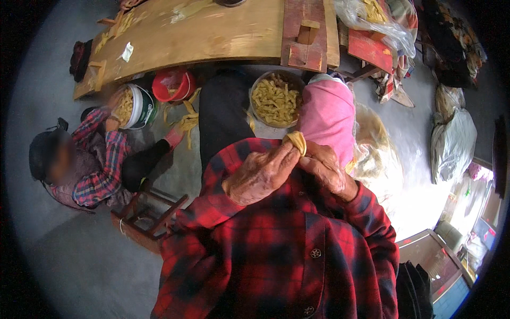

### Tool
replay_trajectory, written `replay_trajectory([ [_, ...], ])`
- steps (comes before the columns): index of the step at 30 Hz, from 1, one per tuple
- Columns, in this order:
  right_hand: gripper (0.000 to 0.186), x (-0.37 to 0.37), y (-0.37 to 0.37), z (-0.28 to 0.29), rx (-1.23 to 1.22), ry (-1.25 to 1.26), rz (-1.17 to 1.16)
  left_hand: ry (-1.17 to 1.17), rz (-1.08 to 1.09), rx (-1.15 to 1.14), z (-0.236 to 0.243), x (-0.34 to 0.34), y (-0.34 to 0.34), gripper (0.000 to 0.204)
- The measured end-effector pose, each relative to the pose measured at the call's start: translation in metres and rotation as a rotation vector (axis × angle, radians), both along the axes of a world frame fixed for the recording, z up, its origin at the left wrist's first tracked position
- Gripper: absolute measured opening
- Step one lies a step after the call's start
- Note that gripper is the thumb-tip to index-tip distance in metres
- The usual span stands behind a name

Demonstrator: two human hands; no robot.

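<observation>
In front of my chest, my left hand [260, 173] and my right hand [328, 166] meet, fingers closed in a pinch on one soft, yellowish strip [296, 142]. It looks like a folded piece of preserved vegetable, though its exact kind is unclear. My fingertips hide its lower part. Just beyond my hands, a round basin [299, 85] sits between my knees, filled with a heap of similar curled strips [275, 101]. Pink cloth [330, 114] covers my right knee; dark fabric [226, 111] covers the left.
A long wooden board [212, 40] spans the far side, with a red plank [305, 53] at its right. To the left, another person [98, 159] sits beside a white bucket [142, 109] of strips, a red bucket [172, 87] and a wooden stool [146, 218]. Plastic bags [456, 141] hang at right.
</observation>
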State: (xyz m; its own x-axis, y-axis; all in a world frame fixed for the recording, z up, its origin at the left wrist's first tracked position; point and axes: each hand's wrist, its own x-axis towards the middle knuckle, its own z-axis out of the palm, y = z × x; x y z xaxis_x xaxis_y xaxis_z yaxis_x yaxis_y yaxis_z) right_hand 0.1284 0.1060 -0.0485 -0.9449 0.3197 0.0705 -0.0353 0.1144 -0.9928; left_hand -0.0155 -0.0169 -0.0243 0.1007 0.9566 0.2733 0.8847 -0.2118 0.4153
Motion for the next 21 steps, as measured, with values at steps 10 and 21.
replay_trajectory([
  [10, 0.026, -0.008, -0.015, 0.008, -0.173, -0.156, -0.200, -0.125, -0.014, 0.302, -0.010, -0.007, -0.008, 0.025],
  [21, 0.021, -0.013, -0.014, 0.018, -0.209, -0.227, -0.245, -1.911, 0.559, -0.075, -0.017, 0.002, 0.001, 0.032],
])
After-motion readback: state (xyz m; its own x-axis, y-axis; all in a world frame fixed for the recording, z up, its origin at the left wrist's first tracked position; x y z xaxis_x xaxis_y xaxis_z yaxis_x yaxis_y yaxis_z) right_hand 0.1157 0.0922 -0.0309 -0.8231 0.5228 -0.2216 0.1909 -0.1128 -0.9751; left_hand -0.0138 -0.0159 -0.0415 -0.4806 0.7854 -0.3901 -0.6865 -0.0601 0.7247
